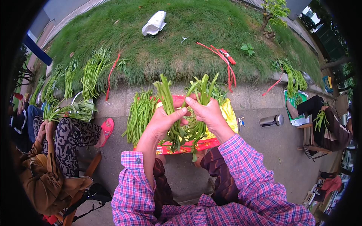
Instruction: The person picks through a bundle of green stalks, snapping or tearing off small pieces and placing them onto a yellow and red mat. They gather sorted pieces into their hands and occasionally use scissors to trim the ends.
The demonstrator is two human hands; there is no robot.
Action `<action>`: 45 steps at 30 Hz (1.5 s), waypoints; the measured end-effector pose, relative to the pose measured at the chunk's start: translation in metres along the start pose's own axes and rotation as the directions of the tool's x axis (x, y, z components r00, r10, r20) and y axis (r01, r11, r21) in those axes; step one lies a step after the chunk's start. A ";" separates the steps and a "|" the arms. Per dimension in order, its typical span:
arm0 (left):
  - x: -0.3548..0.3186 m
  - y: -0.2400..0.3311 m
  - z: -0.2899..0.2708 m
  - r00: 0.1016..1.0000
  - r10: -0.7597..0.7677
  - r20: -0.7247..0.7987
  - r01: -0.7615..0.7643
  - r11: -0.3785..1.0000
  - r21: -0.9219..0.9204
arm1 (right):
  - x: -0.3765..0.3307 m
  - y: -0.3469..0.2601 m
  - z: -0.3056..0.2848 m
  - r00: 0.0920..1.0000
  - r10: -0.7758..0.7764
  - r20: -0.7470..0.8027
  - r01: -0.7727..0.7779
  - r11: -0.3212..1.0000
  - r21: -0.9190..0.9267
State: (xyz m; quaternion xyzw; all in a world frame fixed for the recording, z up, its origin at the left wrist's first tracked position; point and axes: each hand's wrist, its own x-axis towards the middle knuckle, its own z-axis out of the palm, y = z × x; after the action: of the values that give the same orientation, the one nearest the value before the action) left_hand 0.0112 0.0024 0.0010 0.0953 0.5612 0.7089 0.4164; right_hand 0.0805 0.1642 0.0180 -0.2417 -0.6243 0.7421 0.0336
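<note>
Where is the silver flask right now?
In the head view, the silver flask is on the grey pavement, right of the person's right hand, between the red and yellow sheet and the green-and-white bag.

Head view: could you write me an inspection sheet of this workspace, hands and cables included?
Surface: grey concrete pavement, with a red-and-yellow plastic sheet laid before the person.
Job's things: two bunches of leafy green stems, left bunch and right bunch; a stem pile at the sheet's left.
Clutter: steel flask on its side; red plastic strips on the grass.
Hands: left hand and right hand each grip a bunch.
Cables: nothing seen.
Surroundings: seated people at left and right.
</note>
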 end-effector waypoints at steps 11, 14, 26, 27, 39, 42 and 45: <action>-0.002 0.009 -0.037 0.924 0.116 -0.364 -0.004 0.955 0.295 | 0.014 -0.014 -0.032 0.908 -0.091 -0.409 0.188 0.961 0.205; 0.000 -0.001 -0.043 0.893 0.279 -0.354 0.003 0.781 0.625 | 0.015 -0.014 -0.034 0.907 -0.095 -0.410 0.196 0.958 0.211; 0.000 0.000 0.009 0.910 0.398 -0.115 -0.230 0.716 0.658 | 0.004 -0.003 0.000 0.978 -0.041 -0.203 0.086 0.972 0.219; 0.000 0.000 0.009 0.918 0.376 -0.127 -0.208 0.729 0.652 | 0.004 -0.003 0.001 0.975 -0.041 -0.219 0.084 0.978 0.191; -0.006 0.025 -0.030 0.950 0.087 -0.301 -0.043 0.988 0.150 | 0.000 -0.002 -0.007 0.975 0.214 0.059 -0.184 0.928 -0.323; -0.006 0.024 -0.031 0.964 0.065 -0.257 -0.045 0.996 0.083 | -0.004 -0.004 -0.001 0.964 0.239 0.115 -0.195 0.933 -0.303; -0.006 0.022 -0.025 0.976 0.037 -0.213 -0.022 0.997 0.075 | -0.004 -0.001 -0.002 0.958 0.219 0.184 -0.181 0.962 -0.205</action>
State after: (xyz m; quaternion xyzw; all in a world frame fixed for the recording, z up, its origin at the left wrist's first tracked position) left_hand -0.0112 -0.0201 0.0135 0.0417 0.6266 0.7004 0.3392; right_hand 0.0843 0.1646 0.0197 -0.2282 -0.6633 0.7009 -0.1291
